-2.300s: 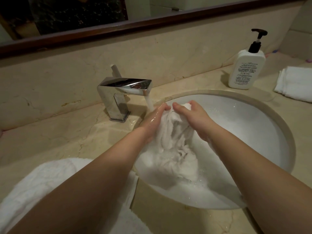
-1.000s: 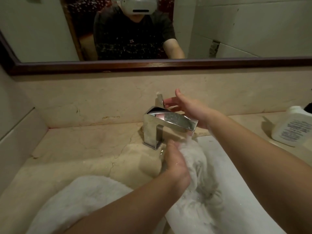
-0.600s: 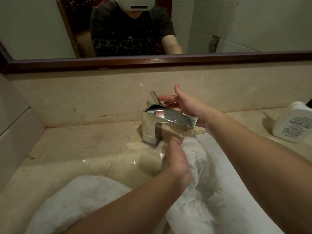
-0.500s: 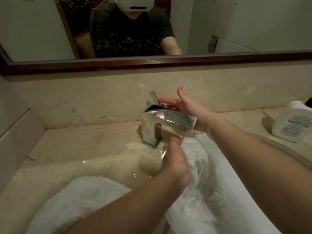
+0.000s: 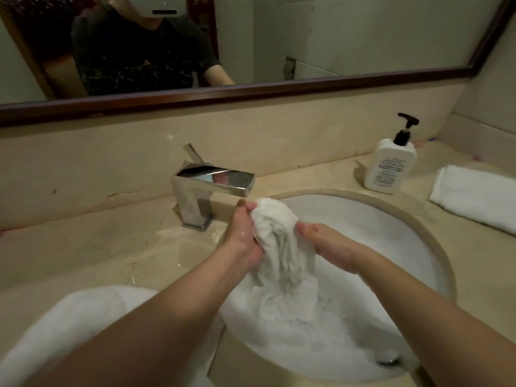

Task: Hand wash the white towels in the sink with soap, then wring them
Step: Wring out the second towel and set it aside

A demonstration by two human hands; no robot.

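At the centre of the frame we are bunching a wet white towel (image 5: 275, 241) over the sink (image 5: 391, 227), our left hand (image 5: 243, 236) and right hand (image 5: 329, 247) each curling a close grip round its gathered upper end, just below the spout of the chrome faucet (image 5: 212, 182). The towel's lower folds are trailing down into sudsy water in the basin at lower centre. No stream is showing from the spout. A second towel (image 5: 83, 317) is lying on the bench (image 5: 97, 241) at lower left, partly under our left forearm, and a folded towel (image 5: 474, 202) is sitting at the right edge, beside the soap pump bottle (image 5: 391, 169). We are judging the wash as under way, with wringing yet to come. The risk from here is spillage: twisting the sodden cloth this near the rim could be sending water onto the already wet bench at left, soaking the towel lying there; a soapy grip could also be letting the bundle slip back and splash.
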